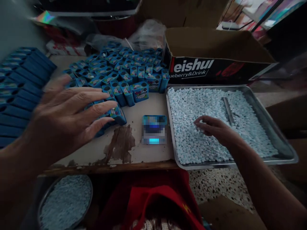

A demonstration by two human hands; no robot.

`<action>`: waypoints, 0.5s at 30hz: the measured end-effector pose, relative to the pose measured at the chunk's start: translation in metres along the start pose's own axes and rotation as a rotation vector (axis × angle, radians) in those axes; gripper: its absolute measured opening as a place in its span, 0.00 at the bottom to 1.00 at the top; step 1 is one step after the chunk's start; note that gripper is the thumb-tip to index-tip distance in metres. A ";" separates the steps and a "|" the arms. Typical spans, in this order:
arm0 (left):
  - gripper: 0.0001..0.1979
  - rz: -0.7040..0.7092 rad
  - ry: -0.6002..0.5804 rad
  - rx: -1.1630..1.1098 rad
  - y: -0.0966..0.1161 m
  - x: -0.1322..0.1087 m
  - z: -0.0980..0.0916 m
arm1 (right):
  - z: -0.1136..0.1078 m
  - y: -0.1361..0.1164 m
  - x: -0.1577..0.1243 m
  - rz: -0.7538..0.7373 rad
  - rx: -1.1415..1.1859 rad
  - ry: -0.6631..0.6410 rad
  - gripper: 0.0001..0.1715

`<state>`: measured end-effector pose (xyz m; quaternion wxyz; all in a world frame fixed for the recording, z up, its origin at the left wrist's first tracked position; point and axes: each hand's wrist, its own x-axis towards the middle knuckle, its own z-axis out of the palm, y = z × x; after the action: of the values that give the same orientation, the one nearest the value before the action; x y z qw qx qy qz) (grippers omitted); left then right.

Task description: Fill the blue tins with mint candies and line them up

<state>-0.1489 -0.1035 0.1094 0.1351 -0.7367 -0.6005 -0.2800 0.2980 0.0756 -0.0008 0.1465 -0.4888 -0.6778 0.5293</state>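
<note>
My left hand hovers with fingers spread over several small blue tins that crowd the left and back of the table; its fingertips are close to the nearest tin. My right hand reaches into a metal tray full of pale blue tablets, fingers pinched on a few of them. A single blue tin lies flat on the table between the two hands.
A metal bar lies on the tablets. An open cardboard box stands behind the tray. Stacked blue tins fill the far left. A round bowl of tablets sits below the table edge. Red cloth is on my lap.
</note>
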 end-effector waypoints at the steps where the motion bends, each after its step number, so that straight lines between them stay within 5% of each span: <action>1: 0.19 0.104 -0.054 0.029 0.012 0.000 0.005 | -0.003 0.001 -0.001 0.050 0.165 0.020 0.16; 3: 0.21 0.202 -0.122 0.031 0.029 -0.002 0.016 | -0.005 0.001 -0.003 0.124 0.433 0.046 0.16; 7: 0.28 -0.022 -0.154 -0.162 0.051 -0.004 0.041 | -0.001 -0.001 -0.008 0.179 0.669 0.024 0.18; 15: 0.36 -0.278 -0.307 -0.427 0.058 -0.017 0.088 | 0.015 -0.011 -0.015 0.080 0.249 -0.234 0.16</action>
<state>-0.0732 -0.0840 0.0364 -0.1549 -0.6927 -0.6367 -0.3013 0.2891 0.0552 0.0079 0.1046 -0.4287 -0.5994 0.6678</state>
